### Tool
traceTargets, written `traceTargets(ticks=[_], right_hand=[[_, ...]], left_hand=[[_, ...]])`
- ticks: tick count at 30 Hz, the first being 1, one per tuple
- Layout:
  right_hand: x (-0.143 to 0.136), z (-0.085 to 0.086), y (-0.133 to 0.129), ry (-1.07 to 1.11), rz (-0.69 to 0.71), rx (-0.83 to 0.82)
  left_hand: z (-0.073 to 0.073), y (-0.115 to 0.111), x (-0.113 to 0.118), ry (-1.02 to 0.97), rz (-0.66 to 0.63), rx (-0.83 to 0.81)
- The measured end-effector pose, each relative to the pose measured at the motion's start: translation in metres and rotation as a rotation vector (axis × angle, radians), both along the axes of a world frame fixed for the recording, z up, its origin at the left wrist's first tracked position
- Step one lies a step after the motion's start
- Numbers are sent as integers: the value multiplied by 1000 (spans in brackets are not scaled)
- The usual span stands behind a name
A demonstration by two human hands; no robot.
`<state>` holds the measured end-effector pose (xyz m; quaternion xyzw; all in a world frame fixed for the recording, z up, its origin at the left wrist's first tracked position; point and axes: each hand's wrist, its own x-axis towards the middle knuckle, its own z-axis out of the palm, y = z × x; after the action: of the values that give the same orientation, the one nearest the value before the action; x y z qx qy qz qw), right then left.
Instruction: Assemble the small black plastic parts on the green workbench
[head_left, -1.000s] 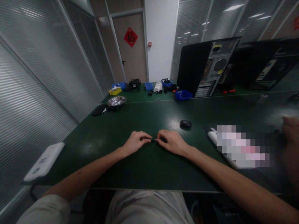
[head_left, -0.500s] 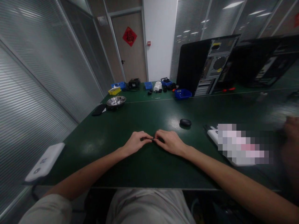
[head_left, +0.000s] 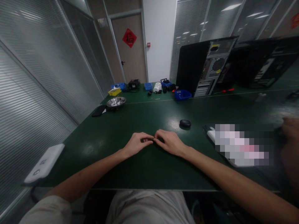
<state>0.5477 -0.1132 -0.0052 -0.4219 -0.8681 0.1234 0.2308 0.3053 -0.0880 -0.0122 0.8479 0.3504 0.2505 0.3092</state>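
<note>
Both hands meet low over the green table (head_left: 121, 124), fingertips almost touching. My left hand (head_left: 138, 143) has its thumb and fingers closed on a small dark thing, too small to name. From the other side my right hand (head_left: 168, 141) pinches at the same spot, its fingers bent inward; what they hold is mostly hidden. Beyond my right hand lies a black oval object (head_left: 185, 123), touched by neither hand.
A white device (head_left: 44, 163) lies at the left edge, another, partly blurred out (head_left: 240, 163), at the right near a person's hand (head_left: 291, 127). Farther back are a metal dish (head_left: 116, 102), a blue tray (head_left: 182, 95), and a computer case (head_left: 193, 68).
The hands stay nearly in place. A little more of the small dark thing shows between the fingers of my left hand. The view has shifted very slightly.
</note>
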Motion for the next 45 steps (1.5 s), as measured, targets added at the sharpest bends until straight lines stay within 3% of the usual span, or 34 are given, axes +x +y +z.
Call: traceTargets(ticks=[11, 20, 28, 34, 36, 39, 42, 45], right_hand=[[11, 3, 5, -213, -17, 96], [19, 16, 3, -237, 16, 51], [37, 19, 16, -241, -98, 6], [38, 15, 19, -218, -130, -11], [37, 15, 18, -209, -128, -13], [37, 14, 18, -206, -134, -16], [37, 14, 18, -195, -127, -29], [36, 13, 19, -185, -123, -33]], left_hand=[[7, -5, 1, 204, -158, 221], [16, -1, -11, 209, -161, 183], [6, -9, 10, 116, -83, 240], [2, -1, 6, 195, -166, 269], [1, 12, -12, 219, -144, 287], [-2, 44, -65, 284, 56, 269], [-2, 78, -143, 361, 399, 252], [2, 99, -224, 477, 731, 252]])
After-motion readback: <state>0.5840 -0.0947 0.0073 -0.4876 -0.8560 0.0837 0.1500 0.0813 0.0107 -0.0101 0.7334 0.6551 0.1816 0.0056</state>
